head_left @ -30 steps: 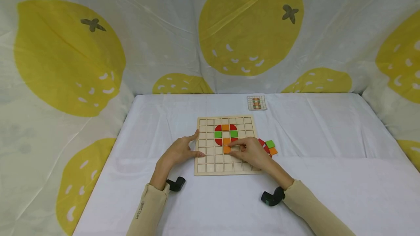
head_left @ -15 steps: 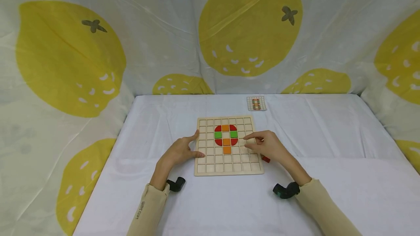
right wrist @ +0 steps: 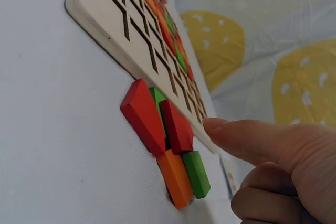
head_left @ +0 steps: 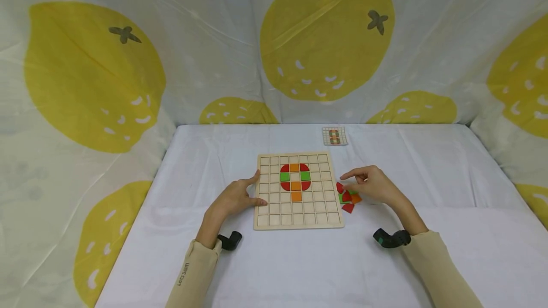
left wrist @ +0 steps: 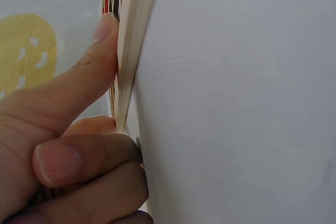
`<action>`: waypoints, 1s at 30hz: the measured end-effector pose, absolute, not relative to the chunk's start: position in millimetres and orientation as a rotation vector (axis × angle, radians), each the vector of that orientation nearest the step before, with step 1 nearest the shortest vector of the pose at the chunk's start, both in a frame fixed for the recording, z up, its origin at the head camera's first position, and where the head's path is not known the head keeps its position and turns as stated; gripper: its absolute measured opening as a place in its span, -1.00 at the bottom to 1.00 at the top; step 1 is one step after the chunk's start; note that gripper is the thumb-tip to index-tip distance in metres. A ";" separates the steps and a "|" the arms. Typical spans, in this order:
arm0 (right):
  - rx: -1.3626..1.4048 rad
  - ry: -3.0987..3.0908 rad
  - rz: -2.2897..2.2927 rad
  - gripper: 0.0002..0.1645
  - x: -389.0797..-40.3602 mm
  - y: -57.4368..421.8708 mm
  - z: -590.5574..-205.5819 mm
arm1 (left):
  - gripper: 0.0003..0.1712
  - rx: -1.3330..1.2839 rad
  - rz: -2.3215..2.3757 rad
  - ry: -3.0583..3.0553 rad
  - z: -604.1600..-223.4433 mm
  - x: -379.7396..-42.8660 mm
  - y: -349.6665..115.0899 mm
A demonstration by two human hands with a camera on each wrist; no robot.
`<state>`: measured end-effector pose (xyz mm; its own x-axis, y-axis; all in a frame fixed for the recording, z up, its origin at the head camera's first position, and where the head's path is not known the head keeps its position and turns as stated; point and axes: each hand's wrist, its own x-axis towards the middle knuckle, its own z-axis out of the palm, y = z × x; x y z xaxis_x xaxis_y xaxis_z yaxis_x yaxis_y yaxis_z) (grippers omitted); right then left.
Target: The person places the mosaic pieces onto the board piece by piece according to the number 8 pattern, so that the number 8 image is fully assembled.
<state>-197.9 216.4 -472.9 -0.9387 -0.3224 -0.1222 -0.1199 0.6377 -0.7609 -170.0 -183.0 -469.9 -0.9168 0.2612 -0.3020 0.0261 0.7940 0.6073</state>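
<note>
A pale wooden grid board [head_left: 274,217] lies on the white cloth. Its middle cells hold red rounded tiles, green [head_left: 284,176] and orange square tiles, with one orange tile [head_left: 296,196] just below the ring they form. My left hand [head_left: 233,197] rests at the board's left side, thumb over the rim and index finger along the edge; its other fingers are curled in the left wrist view. To the right of the board, my right hand [head_left: 374,185] hovers over loose tiles, nothing visible between thumb and index finger. Beneath it lie red [right wrist: 143,116], green [right wrist: 197,174] and orange pieces [right wrist: 176,177].
A small pattern card [head_left: 335,136] with a grid and coloured squares lies behind the board, near the table's back edge. A lemon-print curtain [head_left: 184,61] encloses the table [head_left: 428,170] at the back and sides.
My right hand has left the lower orange tile, which stays in the grid, and has moved right to the loose tiles. The left hand stays at the board's edge.
</note>
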 end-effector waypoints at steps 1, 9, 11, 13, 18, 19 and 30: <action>-0.366 2.598 -1.190 -0.71 -198.4 217.2 -474.1 | 0.18 0.216 0.875 2.609 -469.6 -170.0 -183.0; -0.401 2.582 -1.179 -0.68 -200.4 216.5 -480.4 | 0.18 0.224 0.885 2.603 -468.3 -169.3 -183.2; -0.398 2.577 -1.183 -0.69 -200.8 216.3 -481.4 | 0.18 0.220 0.893 2.597 -468.8 -169.4 -183.5; -0.398 2.566 -1.190 -0.69 -201.1 216.3 -482.7 | 0.18 0.218 0.892 2.596 -469.3 -169.5 -183.9; -0.407 2.537 -1.195 -0.66 -201.0 216.8 -484.4 | 0.18 0.215 0.874 2.598 -470.2 -169.8 -184.3; -0.414 2.530 -1.196 -0.65 -200.9 217.0 -484.2 | 0.18 0.215 0.872 2.597 -470.2 -169.8 -184.3; -0.424 2.516 -1.197 -0.64 -200.5 218.4 -480.8 | 0.17 0.206 0.881 2.597 -469.7 -169.0 -182.8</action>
<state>-200.5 218.4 -480.8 -0.9042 -0.3963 -0.1592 -0.1265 0.6046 -0.7864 -169.0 -182.8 -469.7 -0.9135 0.2583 -0.3144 0.0138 0.7918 0.6106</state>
